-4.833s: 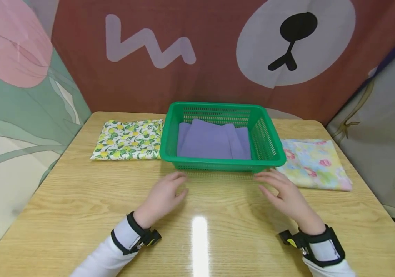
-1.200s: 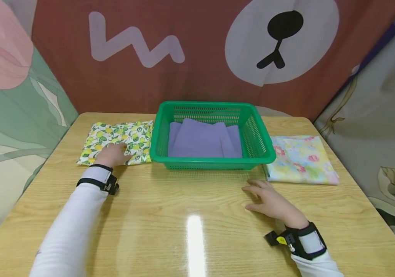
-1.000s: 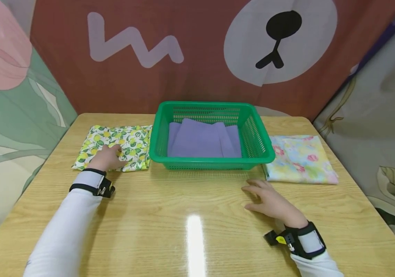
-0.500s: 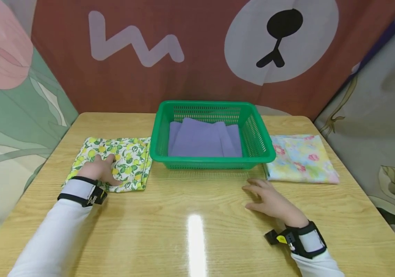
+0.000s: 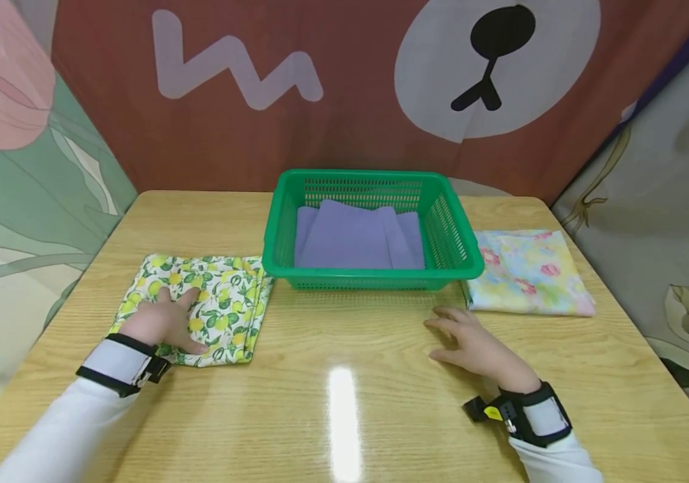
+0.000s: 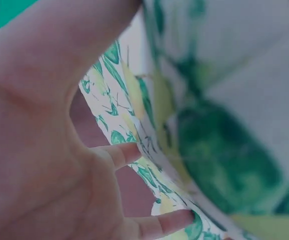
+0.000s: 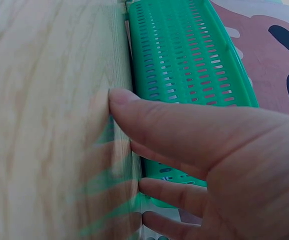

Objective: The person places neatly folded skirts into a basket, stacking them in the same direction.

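Left of the green basket (image 5: pixel 373 277), the spread left hand (image 5: pixel 162 325) rests on the folded lemon-print cloth (image 5: pixel 223 308).
Before the basket's right end, the right hand (image 5: pixel 478 349) touches the table (image 5: pixel 284 409), fingers apart; purple fabric (image 5: pixel 350 238) lies inside the basket, floral cloth (image 5: pixel 528 275) right of it.

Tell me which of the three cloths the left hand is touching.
The lemon-print cloth, left of the green basket; the left hand rests on it. The purple cloth lies inside the basket, and the pastel floral cloth to its right.

No legible text or numbers anywhere
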`<state>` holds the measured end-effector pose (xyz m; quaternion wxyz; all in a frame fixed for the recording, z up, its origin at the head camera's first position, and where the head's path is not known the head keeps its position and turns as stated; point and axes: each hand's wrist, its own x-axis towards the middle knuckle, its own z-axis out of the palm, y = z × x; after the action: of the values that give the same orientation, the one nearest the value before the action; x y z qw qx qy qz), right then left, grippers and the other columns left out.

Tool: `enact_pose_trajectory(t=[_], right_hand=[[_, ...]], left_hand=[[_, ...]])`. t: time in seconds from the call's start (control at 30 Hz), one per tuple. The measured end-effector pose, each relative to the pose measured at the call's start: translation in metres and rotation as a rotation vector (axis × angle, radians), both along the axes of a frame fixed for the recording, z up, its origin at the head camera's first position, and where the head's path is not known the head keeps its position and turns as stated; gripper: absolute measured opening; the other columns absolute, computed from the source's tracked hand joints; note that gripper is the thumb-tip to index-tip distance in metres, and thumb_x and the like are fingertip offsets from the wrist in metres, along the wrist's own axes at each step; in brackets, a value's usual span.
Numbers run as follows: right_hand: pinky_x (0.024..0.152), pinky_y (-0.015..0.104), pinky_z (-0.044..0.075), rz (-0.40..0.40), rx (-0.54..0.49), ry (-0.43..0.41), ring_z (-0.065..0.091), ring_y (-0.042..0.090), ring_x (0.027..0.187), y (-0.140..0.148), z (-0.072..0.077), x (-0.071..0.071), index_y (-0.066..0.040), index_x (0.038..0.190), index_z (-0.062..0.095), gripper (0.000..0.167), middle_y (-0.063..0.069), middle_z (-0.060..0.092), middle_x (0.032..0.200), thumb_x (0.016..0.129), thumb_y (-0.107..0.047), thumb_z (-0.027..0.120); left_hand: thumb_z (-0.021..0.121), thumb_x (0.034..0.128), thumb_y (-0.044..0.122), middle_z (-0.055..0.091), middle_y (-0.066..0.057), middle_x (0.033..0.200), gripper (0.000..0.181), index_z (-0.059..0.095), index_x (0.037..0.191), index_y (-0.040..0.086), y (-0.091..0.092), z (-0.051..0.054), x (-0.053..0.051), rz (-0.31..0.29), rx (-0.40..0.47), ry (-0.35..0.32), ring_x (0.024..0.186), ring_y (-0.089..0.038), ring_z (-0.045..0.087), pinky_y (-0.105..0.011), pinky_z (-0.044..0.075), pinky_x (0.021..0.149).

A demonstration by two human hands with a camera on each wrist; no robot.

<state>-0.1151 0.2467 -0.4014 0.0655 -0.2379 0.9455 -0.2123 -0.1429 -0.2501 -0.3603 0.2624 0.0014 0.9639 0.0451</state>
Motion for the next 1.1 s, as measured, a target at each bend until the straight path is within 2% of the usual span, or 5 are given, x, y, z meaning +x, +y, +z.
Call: enact_pose_trajectory(t=[0.2, 0.37, 0.57, 0.8, 1.1], right_hand=[[0.099, 0.063, 0.034, -0.002, 0.002, 0.000, 0.037, 0.048, 0.125, -0.001, 0.000, 0.000, -0.002, 0.126, 0.059, 0.051, 0.026, 0.046, 0.135, 0.081, -0.021, 0.074], [0.100, 0.063, 0.034, -0.004, 0.004, 0.000, 0.037, 0.048, 0.125, 0.000, 0.000, -0.001, -0.002, 0.126, 0.059, 0.051, 0.026, 0.046, 0.135, 0.081, -0.021, 0.074], [0.100, 0.064, 0.033, -0.005, 0.008, 0.008, 0.038, 0.048, 0.125, 0.001, 0.001, 0.000, -0.002, 0.126, 0.059, 0.051, 0.027, 0.046, 0.135, 0.081, -0.020, 0.074], [0.100, 0.065, 0.031, 0.009, 0.002, 0.011, 0.039, 0.049, 0.124, 0.000, 0.000, -0.001, -0.002, 0.126, 0.059, 0.051, 0.027, 0.047, 0.134, 0.081, -0.021, 0.074], [0.100, 0.064, 0.033, 0.003, 0.005, 0.012, 0.038, 0.048, 0.125, 0.000, -0.001, -0.001, -0.002, 0.126, 0.059, 0.051, 0.027, 0.047, 0.134, 0.081, -0.020, 0.074]], left_hand=[[0.084, 0.0502, 0.058, 0.011, -0.051, 0.134, 0.131, 0.018, 0.147, -0.002, 0.006, -0.001, 0.012, -0.026, -0.018, -0.011, 0.108, -0.073, 0.030, -0.074, 0.041, 0.075], [0.081, 0.0526, 0.063, 0.008, -0.051, 0.136, 0.131, 0.018, 0.147, -0.001, 0.002, 0.001, 0.012, -0.047, 0.011, -0.018, 0.109, -0.073, 0.030, -0.073, 0.043, 0.073], [0.068, 0.0709, 0.067, 0.009, -0.051, 0.134, 0.110, 0.024, 0.145, -0.001, -0.006, 0.002, -0.003, -0.049, 0.087, 0.019, 0.100, -0.065, 0.045, -0.067, 0.046, 0.073], [0.070, 0.0741, 0.060, 0.018, -0.045, 0.139, 0.106, 0.024, 0.146, -0.003, -0.005, -0.006, -0.022, -0.122, 0.042, 0.177, 0.120, -0.069, 0.020, -0.074, 0.038, 0.084], [0.077, 0.0667, 0.058, 0.024, -0.042, 0.141, 0.113, 0.022, 0.148, 0.002, -0.003, 0.002, -0.044, -0.154, 0.021, 0.069, 0.120, -0.070, 0.023, -0.077, 0.029, 0.090]])
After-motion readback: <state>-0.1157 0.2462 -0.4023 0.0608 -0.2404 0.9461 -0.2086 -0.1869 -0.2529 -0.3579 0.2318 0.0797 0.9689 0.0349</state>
